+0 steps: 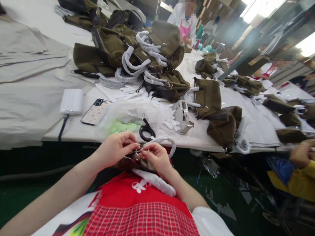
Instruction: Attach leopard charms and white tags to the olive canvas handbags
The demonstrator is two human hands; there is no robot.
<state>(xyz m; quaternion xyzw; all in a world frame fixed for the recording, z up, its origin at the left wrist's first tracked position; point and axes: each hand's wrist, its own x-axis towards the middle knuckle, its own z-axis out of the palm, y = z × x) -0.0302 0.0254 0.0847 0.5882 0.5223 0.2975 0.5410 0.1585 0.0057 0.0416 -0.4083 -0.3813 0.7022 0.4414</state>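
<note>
A handbag [145,164] with metal fittings rests against my lap at the table's front edge, mostly covered by my hands. My left hand [119,147] is closed, its thumb and fingers pinching the bag's top edge near a fitting. Close beside it, my right hand [158,159] pinches at the same edge. The small part between the fingertips is too hidden to make out. One wrapped handle [173,146] arches up beyond my right hand; the other wrapped handle [157,184] lies across my red apron. A coiled black strap [147,131] with a metal clip sits just ahead.
A phone [96,112] and a white power bank [72,102] lie left. Clear plastic [130,113] with green contents and a white dispenser-like device [181,117] are ahead. Olive handbags [118,42] pile behind. Another person's hand [301,154] shows at right.
</note>
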